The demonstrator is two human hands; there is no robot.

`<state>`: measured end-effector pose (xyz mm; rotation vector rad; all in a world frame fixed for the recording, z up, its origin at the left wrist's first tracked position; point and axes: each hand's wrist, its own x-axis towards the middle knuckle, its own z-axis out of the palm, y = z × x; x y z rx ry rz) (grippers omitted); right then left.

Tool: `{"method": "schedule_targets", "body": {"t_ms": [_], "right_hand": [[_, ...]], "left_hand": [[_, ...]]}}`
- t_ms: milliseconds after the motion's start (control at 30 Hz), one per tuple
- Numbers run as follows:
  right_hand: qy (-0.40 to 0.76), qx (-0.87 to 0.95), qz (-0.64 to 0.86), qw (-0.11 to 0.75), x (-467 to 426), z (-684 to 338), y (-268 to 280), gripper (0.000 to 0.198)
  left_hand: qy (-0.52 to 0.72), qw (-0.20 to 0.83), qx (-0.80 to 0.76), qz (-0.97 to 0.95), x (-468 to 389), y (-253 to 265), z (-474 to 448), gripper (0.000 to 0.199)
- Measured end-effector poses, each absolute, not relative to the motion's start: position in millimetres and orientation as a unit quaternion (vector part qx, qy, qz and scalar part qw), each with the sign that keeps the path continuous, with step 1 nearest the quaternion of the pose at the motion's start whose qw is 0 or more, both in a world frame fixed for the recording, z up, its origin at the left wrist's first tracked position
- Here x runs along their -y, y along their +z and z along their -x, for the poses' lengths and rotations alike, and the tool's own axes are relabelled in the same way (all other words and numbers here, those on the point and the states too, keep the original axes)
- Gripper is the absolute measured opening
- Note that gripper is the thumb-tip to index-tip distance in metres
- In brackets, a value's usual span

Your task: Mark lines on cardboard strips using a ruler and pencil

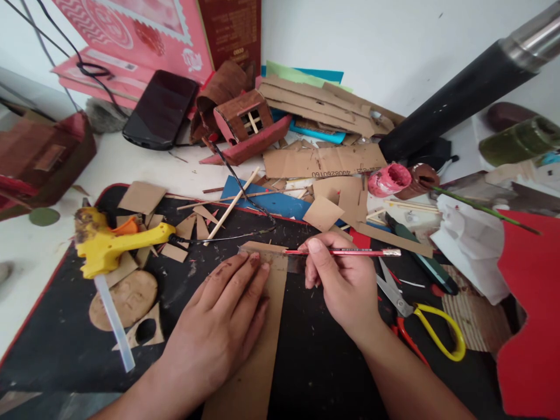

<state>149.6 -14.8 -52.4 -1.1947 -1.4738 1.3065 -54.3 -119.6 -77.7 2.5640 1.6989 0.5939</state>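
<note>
My left hand (pixel 223 315) lies flat with its fingers stretched out, pressing a long brown cardboard strip (pixel 260 361) to the black mat. Under its fingertips, a thin clear edge that looks like a ruler (pixel 296 264) crosses the strip near its far end; most of it is hidden. My right hand (pixel 343 286) is closed around a red pencil (pixel 356 252), held almost level. The pencil's point touches or hovers just over the strip's far right corner; I cannot tell which.
A yellow glue gun (pixel 105 242) with a clear stick and a clay disc (pixel 125 298) sit left. Scissors (pixel 405 306) and a green utility knife (pixel 420 251) lie right. Cardboard scraps (pixel 324 213), a small model boat (pixel 247 119) and paint jars (pixel 389 179) stand behind.
</note>
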Motion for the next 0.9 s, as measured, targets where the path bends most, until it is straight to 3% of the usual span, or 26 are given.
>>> {"method": "schedule_targets", "body": {"t_ms": [900], "right_hand": [[0.524, 0.573, 0.478, 0.412, 14.3, -149.3, -51.6, 0.026]], "left_hand": [[0.182, -0.008, -0.538, -0.823, 117.3, -75.7, 54.6, 0.045]]}}
